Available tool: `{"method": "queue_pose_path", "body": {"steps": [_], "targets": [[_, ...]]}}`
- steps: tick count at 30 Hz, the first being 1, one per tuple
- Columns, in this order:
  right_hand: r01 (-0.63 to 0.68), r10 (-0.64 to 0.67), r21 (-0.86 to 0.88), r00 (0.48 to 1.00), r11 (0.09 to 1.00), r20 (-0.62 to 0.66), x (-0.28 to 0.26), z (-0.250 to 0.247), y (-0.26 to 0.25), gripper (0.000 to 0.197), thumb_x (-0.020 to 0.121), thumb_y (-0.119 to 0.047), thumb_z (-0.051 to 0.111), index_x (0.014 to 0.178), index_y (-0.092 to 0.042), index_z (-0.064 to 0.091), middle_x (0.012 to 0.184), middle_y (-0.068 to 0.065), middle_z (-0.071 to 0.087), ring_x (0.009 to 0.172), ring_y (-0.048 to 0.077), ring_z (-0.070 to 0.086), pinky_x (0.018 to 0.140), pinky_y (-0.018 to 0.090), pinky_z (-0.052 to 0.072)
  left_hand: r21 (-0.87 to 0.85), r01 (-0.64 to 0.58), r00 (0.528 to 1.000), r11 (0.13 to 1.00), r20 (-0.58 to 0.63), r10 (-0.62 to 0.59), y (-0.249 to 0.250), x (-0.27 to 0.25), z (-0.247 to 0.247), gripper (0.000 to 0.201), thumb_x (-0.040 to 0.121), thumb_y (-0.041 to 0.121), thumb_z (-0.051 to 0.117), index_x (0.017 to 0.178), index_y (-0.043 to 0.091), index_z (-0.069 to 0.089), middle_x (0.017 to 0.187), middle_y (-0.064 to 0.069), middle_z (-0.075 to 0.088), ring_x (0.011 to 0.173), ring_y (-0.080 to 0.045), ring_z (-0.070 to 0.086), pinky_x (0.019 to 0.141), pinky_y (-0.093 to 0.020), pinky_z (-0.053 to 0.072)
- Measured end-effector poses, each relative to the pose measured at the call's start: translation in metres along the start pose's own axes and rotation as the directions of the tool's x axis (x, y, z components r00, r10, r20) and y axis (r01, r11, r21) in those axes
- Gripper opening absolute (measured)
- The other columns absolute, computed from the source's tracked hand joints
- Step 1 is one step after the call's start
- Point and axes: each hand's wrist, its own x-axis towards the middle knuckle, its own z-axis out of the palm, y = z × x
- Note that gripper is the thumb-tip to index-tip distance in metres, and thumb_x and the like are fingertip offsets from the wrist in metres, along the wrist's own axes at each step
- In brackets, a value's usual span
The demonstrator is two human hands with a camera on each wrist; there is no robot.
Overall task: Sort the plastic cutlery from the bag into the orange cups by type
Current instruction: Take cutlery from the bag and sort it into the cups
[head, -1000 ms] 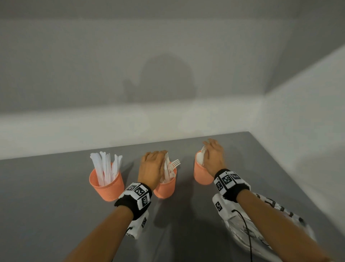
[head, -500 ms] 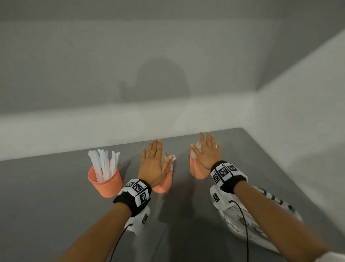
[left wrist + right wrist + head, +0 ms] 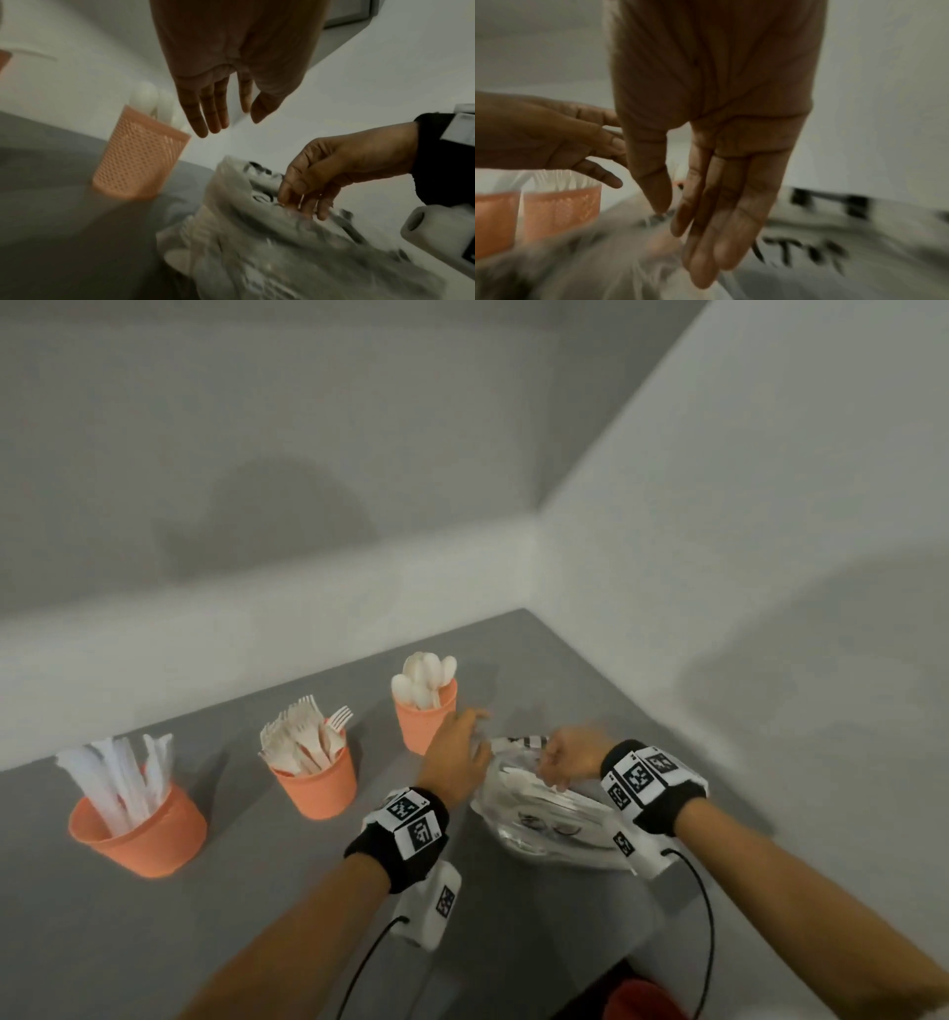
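Note:
Three orange cups stand in a row on the grey table: the left cup holds white knives, the middle cup forks, the right cup spoons. A clear plastic bag with white cutlery inside lies to the right of them. My left hand hovers at the bag's left end beside the spoon cup, fingers straight and empty. My right hand reaches down onto the top of the bag; its fingertips touch the film, and thumb and fingers stand slightly apart.
White walls meet in a corner just behind and to the right of the table. The table's right edge runs close by the bag. A red object sits below the table's near edge. Cables hang from both wrist cameras.
Both hands have left the fork and spoon cups and come back to the right, onto the bag. My view has swung, so all three cups now show uncovered.

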Motion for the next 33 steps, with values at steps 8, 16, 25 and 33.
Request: {"method": "queue_pose_path", "body": {"steps": [8, 16, 25, 33], "targets": [[-0.022, 0.053, -0.354, 0.995, 0.935, 0.079, 0.000, 0.033, 0.034, 0.048, 0.079, -0.042, 0.066, 0.119, -0.017, 0.055, 0.120, 0.006, 0.061, 0.114, 0.026, 0.055, 0.096, 0.034, 0.044, 0.209, 0.257, 0.932, 0.944, 0.206, -0.299, -0.008, -0.007, 0.043, 0.037, 0.090, 0.015, 0.049, 0.128, 0.016, 0.050, 0.131, -0.016, 0.040, 0.117, -0.030, 0.048, 0.101, -0.027, 0.033], [-0.032, 0.076, -0.427, 0.994, 0.904, 0.085, 0.017, 0.045, 0.034, 0.076, 0.084, -0.048, 0.059, 0.145, -0.021, 0.025, 0.150, 0.008, 0.034, 0.136, 0.028, 0.035, 0.114, 0.042, 0.027, 0.191, 0.251, 0.907, 0.949, 0.295, -0.299, -0.009, -0.012, 0.036, 0.046, 0.088, 0.001, 0.046, 0.133, 0.011, 0.044, 0.137, -0.018, 0.040, 0.128, -0.029, 0.039, 0.103, -0.025, 0.026], [-0.075, 0.088, -0.112, 0.990, 0.991, 0.113, 0.026, 0.036, 0.036, 0.060, 0.081, -0.038, 0.066, 0.134, -0.019, 0.044, 0.134, 0.003, 0.052, 0.124, 0.023, 0.047, 0.101, 0.029, 0.034, 0.183, 0.235, 0.916, 0.955, 0.285, -0.281, -0.011, -0.004, 0.026, 0.040, 0.084, 0.000, 0.047, 0.122, 0.010, 0.053, 0.133, -0.015, 0.046, 0.125, -0.027, 0.043, 0.101, -0.026, 0.032], [0.036, -0.047, -0.219, 0.998, 0.975, -0.044, 0.028, 0.053, 0.034, 0.061, 0.083, -0.050, 0.058, 0.135, -0.023, 0.042, 0.133, 0.003, 0.054, 0.121, 0.024, 0.050, 0.103, 0.033, 0.038, 0.194, 0.222, 0.915, 0.956, 0.298, -0.273, -0.015, 0.000, 0.024, 0.040, 0.086, 0.003, 0.050, 0.126, 0.010, 0.050, 0.135, -0.013, 0.044, 0.123, -0.028, 0.044, 0.102, -0.029, 0.032]]}}
